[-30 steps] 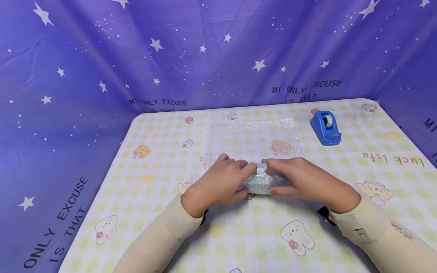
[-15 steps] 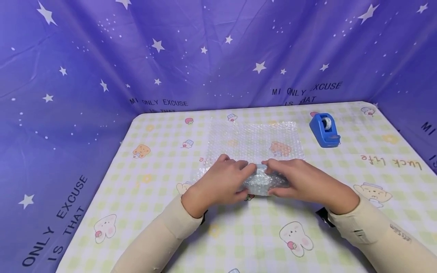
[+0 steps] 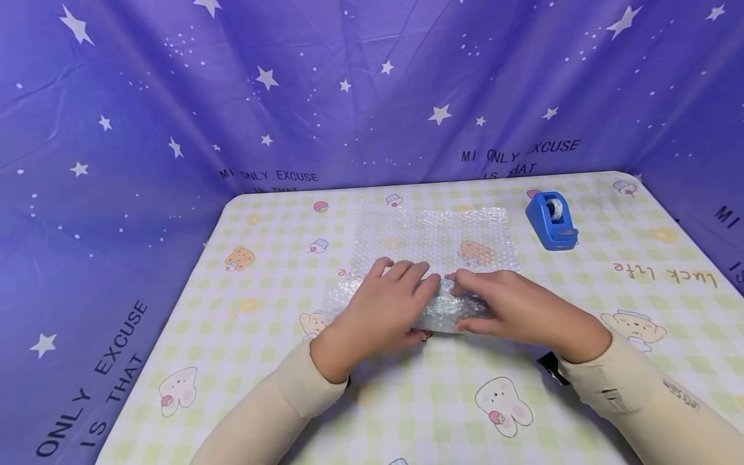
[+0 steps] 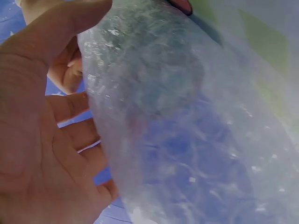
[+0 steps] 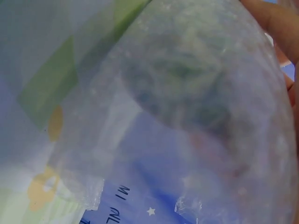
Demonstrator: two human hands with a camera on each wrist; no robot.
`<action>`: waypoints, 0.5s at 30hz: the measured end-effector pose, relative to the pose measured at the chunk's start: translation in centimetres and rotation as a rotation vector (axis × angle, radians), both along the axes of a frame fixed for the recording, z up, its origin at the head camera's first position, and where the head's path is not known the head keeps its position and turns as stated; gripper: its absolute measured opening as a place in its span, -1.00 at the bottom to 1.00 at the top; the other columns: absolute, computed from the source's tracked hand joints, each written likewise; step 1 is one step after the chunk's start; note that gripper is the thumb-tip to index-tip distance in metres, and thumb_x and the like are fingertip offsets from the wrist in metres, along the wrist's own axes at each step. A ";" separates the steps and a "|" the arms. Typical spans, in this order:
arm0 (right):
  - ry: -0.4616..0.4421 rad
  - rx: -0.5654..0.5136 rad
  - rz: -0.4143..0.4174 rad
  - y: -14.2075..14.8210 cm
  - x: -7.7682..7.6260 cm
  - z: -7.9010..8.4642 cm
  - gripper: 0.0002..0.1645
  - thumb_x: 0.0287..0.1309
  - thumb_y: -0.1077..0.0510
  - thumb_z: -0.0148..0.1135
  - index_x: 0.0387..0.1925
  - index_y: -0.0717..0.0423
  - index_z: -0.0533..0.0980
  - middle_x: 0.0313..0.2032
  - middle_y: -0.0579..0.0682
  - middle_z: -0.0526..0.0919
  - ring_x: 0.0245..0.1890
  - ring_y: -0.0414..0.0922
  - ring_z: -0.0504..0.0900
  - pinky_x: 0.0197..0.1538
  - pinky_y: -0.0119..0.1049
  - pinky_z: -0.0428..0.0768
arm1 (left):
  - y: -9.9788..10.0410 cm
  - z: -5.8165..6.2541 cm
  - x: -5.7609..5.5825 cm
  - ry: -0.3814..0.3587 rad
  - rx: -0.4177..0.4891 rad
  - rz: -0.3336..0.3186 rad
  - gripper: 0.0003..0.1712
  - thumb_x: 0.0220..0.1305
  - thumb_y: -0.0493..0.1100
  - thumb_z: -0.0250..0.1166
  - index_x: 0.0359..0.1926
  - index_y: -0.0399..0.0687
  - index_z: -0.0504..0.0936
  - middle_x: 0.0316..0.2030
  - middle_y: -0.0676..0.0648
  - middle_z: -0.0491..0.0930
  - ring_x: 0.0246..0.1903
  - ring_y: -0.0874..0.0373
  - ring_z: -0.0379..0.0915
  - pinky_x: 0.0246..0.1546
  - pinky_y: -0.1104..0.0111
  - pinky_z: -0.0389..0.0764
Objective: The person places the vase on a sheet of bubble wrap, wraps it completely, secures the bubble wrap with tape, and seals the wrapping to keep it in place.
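A clear bubble wrap sheet lies on the table, its near end rolled into a bundle around something. Through the cloudy layers in the right wrist view, a rounded greenish shape shows, too blurred to name. My left hand holds the bundle's left part, fingers over its top and thumb at the near side. My right hand grips the right part in the same way, thumb low in front. In the left wrist view, the left fingers lie along the edge of the loose wrap.
A blue tape dispenser with a tape roll stands at the back right of the table. The checked tablecloth bears printed cartoon figures. A purple starry curtain hangs behind the table and at its sides.
The left hand's fingers have stretched and spread forward over the bundle's top. The right hand keeps its hold, and the bundle stays in about the same place.
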State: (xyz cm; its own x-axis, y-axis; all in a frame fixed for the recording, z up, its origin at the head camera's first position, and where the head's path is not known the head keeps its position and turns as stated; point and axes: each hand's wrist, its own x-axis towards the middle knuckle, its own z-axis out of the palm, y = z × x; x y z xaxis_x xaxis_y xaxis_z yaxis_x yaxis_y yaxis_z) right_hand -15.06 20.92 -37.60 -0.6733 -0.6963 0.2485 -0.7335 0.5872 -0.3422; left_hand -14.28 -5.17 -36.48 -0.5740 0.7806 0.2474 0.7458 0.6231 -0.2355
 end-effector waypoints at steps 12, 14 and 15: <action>-0.027 -0.008 -0.010 0.2 -0.1 0.0 -0.37 0.04 -0.11 0.59 0.11 -0.17 0.50 -0.14 -0.34 0.73 -0.38 -0.48 0.54 -0.25 -0.41 0.57 | 0.7 -0.2 0.9 0.185 0.020 -0.036 -0.51 0.07 0.16 0.50 -0.12 0.02 0.56 -0.21 0.07 0.58 -0.24 0.13 0.57 -0.21 0.33 0.43; -0.027 -0.010 -0.006 0.3 -0.2 0.0 -0.38 0.05 -0.11 0.59 0.11 -0.17 0.50 -0.13 -0.34 0.73 -0.37 -0.47 0.54 -0.25 -0.41 0.57 | 0.8 -0.3 0.9 0.198 0.040 -0.045 -0.66 0.15 0.03 0.44 -0.16 0.00 0.57 -0.26 0.06 0.59 -0.28 0.14 0.59 -0.27 0.35 0.43; -0.026 -0.011 -0.002 0.3 -0.2 0.0 -0.37 0.05 -0.11 0.59 0.12 -0.16 0.50 -0.13 -0.33 0.73 -0.36 -0.47 0.55 -0.24 -0.41 0.57 | 0.8 -0.4 0.8 0.210 0.052 -0.052 -0.75 0.19 -0.04 0.40 -0.18 -0.01 0.57 -0.28 0.06 0.59 -0.30 0.15 0.60 -0.29 0.36 0.45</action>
State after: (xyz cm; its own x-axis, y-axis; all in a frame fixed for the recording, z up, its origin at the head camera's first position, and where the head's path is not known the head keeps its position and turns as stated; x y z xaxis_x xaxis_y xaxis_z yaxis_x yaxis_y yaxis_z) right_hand -15.28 21.23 -37.63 -0.6813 -0.6919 0.2389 -0.7230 0.5850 -0.3675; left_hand -13.46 -4.32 -36.88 -0.4649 0.7909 0.3978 0.7154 0.6003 -0.3576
